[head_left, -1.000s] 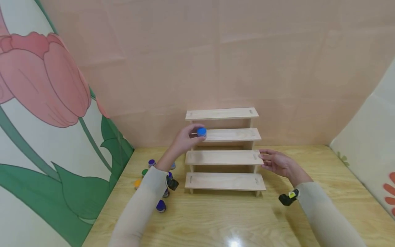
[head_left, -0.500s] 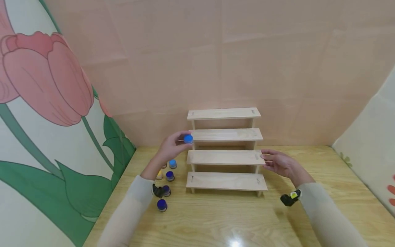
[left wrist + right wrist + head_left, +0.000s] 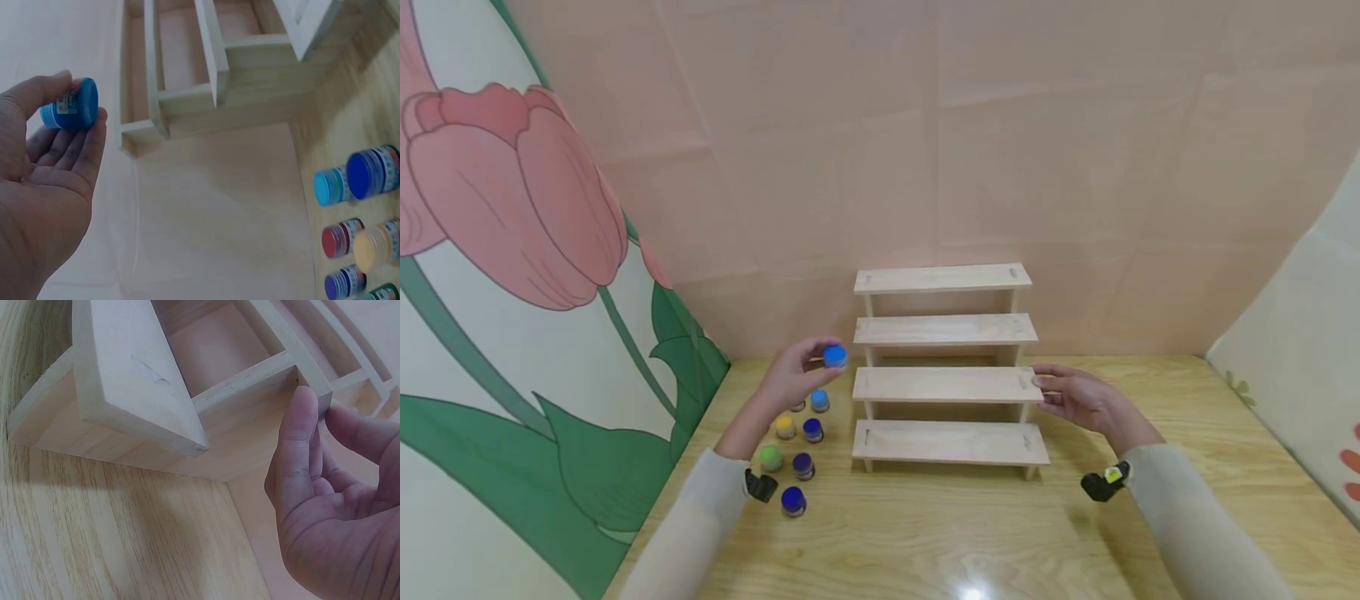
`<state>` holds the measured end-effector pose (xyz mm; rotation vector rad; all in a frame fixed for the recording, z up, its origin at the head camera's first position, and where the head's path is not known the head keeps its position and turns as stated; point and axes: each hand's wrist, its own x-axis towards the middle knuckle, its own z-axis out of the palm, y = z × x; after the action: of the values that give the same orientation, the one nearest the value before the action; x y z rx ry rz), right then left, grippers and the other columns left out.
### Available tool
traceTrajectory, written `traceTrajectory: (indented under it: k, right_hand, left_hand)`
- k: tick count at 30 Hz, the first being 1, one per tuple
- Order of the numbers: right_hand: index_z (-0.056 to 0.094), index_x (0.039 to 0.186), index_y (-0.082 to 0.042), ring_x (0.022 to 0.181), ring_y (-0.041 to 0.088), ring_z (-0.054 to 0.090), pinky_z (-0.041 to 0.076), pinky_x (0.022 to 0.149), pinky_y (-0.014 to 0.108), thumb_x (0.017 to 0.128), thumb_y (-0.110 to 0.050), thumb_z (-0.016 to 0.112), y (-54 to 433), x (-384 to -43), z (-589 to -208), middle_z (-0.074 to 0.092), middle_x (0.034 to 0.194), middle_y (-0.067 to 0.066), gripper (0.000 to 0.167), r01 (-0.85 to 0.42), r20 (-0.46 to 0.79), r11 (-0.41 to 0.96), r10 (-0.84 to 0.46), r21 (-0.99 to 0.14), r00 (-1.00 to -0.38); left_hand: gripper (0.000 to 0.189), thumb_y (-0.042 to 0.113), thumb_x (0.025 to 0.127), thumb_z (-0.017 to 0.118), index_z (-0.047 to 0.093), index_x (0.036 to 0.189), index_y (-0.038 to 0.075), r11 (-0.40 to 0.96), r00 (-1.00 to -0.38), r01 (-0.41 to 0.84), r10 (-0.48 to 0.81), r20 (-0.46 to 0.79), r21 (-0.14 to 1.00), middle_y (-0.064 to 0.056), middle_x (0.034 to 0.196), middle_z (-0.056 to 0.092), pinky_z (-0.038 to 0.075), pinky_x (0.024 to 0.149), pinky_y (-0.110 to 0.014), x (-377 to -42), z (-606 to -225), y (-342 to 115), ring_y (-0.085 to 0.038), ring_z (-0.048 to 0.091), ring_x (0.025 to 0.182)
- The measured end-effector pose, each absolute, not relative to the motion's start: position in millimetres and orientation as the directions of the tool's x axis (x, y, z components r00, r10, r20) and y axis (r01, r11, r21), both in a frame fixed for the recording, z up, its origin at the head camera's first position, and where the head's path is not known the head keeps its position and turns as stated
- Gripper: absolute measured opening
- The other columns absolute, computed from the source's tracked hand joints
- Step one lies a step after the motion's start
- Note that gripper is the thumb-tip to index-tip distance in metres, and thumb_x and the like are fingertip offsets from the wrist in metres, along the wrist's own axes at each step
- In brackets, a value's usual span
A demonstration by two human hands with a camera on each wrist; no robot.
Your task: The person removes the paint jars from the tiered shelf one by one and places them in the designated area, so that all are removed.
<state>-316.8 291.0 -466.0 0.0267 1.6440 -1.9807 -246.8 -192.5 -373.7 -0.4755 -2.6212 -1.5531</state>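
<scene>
A small blue paint jar (image 3: 835, 357) is held between the thumb and fingers of my left hand (image 3: 790, 377), in the air just left of a stepped wooden rack (image 3: 947, 383). In the left wrist view the jar (image 3: 70, 107) lies tilted, its label partly covered by the thumb. My right hand (image 3: 1078, 400) pinches the right end of the rack's second shelf from the bottom. From the right wrist, thumb and fingers of that hand (image 3: 337, 506) close on the shelf's corner.
Several paint jars stand on the wooden table left of the rack, among them light blue (image 3: 820, 401), yellow (image 3: 785, 427), green (image 3: 771, 457) and dark blue (image 3: 793, 501). A pinkish sheet (image 3: 925, 167) hangs behind, with a tulip-patterned panel (image 3: 512, 200) at the left.
The left hand has moved left and down with the blue jar, away from the rack's upper shelves. More of the standing jars show now. The right hand keeps its hold on the shelf end.
</scene>
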Motion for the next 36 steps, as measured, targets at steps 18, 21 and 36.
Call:
traceTrajectory:
  k: [18, 21, 36]
  right_hand:
    - [0.046, 0.132, -0.013, 0.081, 0.012, 0.064, 0.06, 0.084, 0.028, 0.103, -0.011, 0.059, 290, -318, -464, 0.07, 0.099, 0.0, 0.033, 0.432, -0.367, -0.089, -0.393, -0.897, -0.843]
    - [0.047, 0.132, -0.013, 0.083, 0.012, 0.065, 0.06, 0.085, 0.029, 0.103, -0.012, 0.06, 289, -318, -465, 0.07, 0.099, 0.0, 0.032, 0.43, -0.362, -0.091, -0.399, -0.898, -0.842]
    - [0.048, 0.133, -0.014, 0.082, 0.012, 0.064, 0.06, 0.085, 0.028, 0.102, -0.013, 0.062, 290, -316, -467, 0.071, 0.1, 0.0, 0.034, 0.428, -0.363, -0.089, -0.392, -0.9, -0.845]
  left_hand:
    - [0.047, 0.013, 0.096, 0.071, 0.057, 0.14, 0.011, 0.441, -0.963, 0.235, 0.227, 0.146, 0.866, -0.015, 0.135, 0.061, 0.06, 0.073, -0.033, -225, -388, -219, -0.037, 0.06, 0.125]
    - [0.046, 0.011, 0.096, 0.071, 0.057, 0.139, 0.007, 0.455, -0.96, 0.247, 0.236, 0.152, 0.856, -0.016, 0.132, 0.062, 0.06, 0.087, -0.036, -222, -393, -222, -0.037, 0.062, 0.123]
    - [0.045, 0.014, 0.096, 0.072, 0.058, 0.138, 0.008, 0.443, -0.964, 0.203, 0.249, 0.098, 0.873, -0.016, 0.135, 0.061, 0.059, 0.09, -0.036, -204, -420, -241, -0.036, 0.061, 0.124]
